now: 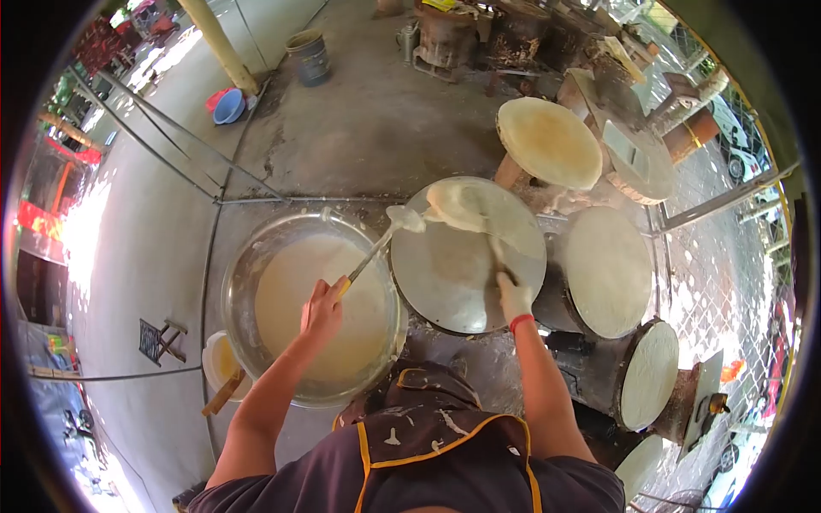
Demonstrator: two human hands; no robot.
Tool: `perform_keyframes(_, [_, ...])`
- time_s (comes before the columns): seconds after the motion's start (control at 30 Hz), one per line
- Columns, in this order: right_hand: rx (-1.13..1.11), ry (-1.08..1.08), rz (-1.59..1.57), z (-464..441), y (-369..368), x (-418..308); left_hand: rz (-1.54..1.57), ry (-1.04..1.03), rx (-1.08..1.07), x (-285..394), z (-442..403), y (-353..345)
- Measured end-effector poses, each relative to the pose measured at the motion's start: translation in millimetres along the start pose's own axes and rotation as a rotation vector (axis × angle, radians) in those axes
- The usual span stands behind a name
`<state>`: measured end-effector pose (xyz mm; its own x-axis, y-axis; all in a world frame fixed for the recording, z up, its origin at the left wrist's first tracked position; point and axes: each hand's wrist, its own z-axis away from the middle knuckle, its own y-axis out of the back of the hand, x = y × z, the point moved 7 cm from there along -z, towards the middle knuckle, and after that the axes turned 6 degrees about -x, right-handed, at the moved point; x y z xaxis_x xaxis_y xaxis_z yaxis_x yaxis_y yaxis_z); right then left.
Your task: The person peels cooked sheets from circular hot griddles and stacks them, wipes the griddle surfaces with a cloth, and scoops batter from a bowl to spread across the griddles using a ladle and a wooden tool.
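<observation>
My left hand [321, 308] is closed around the yellow-ended handle of a ladle [373, 256]. The ladle's bowl, coated in pale batter, is at the left rim of a round griddle [466, 295]. Below that hand stands a large metal basin [233, 295] of creamy batter [286, 286]. Over the griddle, my right hand [515, 299], with a red band at the wrist, grips the handle of a batter spreader [497, 250]; its far end is blurred by motion. A thin layer of batter [466, 205] covers the griddle's far part.
Further griddles with pale crepes [607, 272] [650, 374] line my right side. A browned crepe [550, 141] lies on a round top ahead. Left of the basin is a small tub [224, 359] with a wooden-handled tool [224, 393]. A folding stool [161, 340] and metal rails [209, 282] stand left.
</observation>
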<state>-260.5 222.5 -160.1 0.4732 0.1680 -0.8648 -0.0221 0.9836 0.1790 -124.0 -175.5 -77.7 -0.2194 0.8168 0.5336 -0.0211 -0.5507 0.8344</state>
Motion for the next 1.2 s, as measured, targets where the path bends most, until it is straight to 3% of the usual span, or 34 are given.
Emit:
perform_keyframes(0.03, [-0.135, 0.004, 0.031, -12.3, -20.8, 0.8, 0.06, -0.033, 0.061, -0.8, 4.9, -2.5])
perform_keyframes(0.13, [-0.4, -0.289, 0.101, 12.5, -21.8, -14.1, 0.305, -0.034, 0.155, 5.7, 15.7, -8.9])
perform_keyframes(0.17, [-0.407, -0.274, -0.072, 30.0, -14.8, -23.1, 0.424, 0.076, 0.12, -2.1, 20.0, -16.8])
perform_keyframes(0.23, [-0.284, -0.192, -0.006, 13.9, 18.1, -10.9, 0.671, 0.293, 0.071, -13.1, 26.2, -35.8])
perform_keyframes(0.3, [-0.194, -0.183, -0.071, -10.5, 37.4, -6.3, 0.805, 0.368, 0.053, 5.1, 30.2, -35.2])
perform_keyframes(0.4, [-0.408, -0.198, 0.008, -22.7, -7.0, -48.9, 0.941, 0.438, 0.061, 15.7, 33.3, -53.3])
perform_keyframes(0.43, [-0.654, -0.296, 0.103, -26.4, -14.5, -40.1, 0.973, 0.459, 0.068, 15.0, 37.4, -60.4])
perform_keyframes(0.53, [-0.757, -0.237, -0.058, -27.8, 10.3, 26.9, 1.02, 0.476, 0.098, 22.0, 53.3, -72.1])
perform_keyframes(0.57, [-0.696, -0.191, -0.055, -25.2, 28.8, 33.3, 1.017, 0.502, 0.099, 24.3, 56.6, -73.1])
perform_keyframes(0.63, [-0.68, -0.27, 0.103, 1.8, 39.1, -41.1, 1.009, 0.565, 0.094, 30.5, 70.2, -75.9])
perform_keyframes(0.7, [-0.669, -0.3, 0.132, -21.1, 34.2, -56.2, 0.961, 0.572, 0.112, 35.1, 79.6, -83.9])
perform_keyframes(0.77, [-0.672, -0.253, 0.024, -91.9, 14.2, -21.6, 0.911, 0.586, 0.126, 44.1, 85.2, -87.6])
perform_keyframes(0.83, [-0.847, -0.245, 0.242, -69.8, -11.9, -40.2, 0.857, 0.62, 0.118, 57.3, 91.4, -90.2])
perform_keyframes(0.87, [-0.928, -0.246, 0.352, -55.4, -17.3, -41.0, 0.688, 0.571, 0.152, 65.8, 96.2, -88.6])
perform_keyframes(0.97, [-0.955, -0.259, 0.216, -52.3, 29.9, 30.5, 0.325, 0.413, 0.203, 92.2, 107.9, -91.8])
perform_keyframes(1.03, [-1.113, -0.657, 0.219, -13.3, 79.2, 7.4, 0.259, 0.328, 0.16, 103.8, 119.6, -102.8])
perform_keyframes(1.13, [-0.642, -0.35, 0.131, -70.3, 102.2, 6.2, 0.111, 0.355, 0.087, 116.2, 151.1, -124.4])
perform_keyframes(1.2, [-0.72, -0.184, -0.061, -91.1, 76.3, -9.0, 0.066, 0.422, 0.031, 126.2, 175.3, -133.9])
